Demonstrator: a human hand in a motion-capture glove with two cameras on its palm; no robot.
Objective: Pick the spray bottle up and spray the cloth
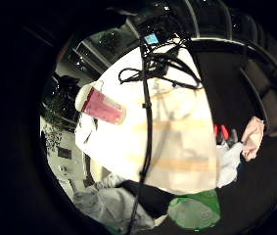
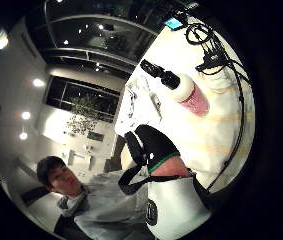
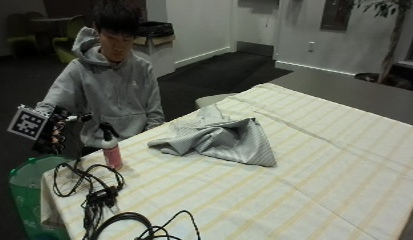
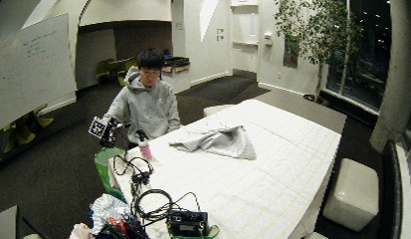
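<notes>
Gloved right hand [image 3: 53, 132] hangs off the desk's [image 3: 312, 165] near corner with an unreadable grip: whether its fingers are spread or curled cannot be told, and it holds nothing, apparently poised to reach. One pink spray bottle [image 3: 111, 148] stands upright near that corner, just beside it. One crumpled grey cloth [image 3: 222, 140] lies mid-desk, well apart from the bottle.

spray bottle [image 3: 112, 148]: glossy pink plastic, black plastic head
cloth [image 3: 219, 140]: soft, matt, finely striped fabric
tablecloth [image 3: 312, 165]: matt woven fabric, pale stripes
</notes>
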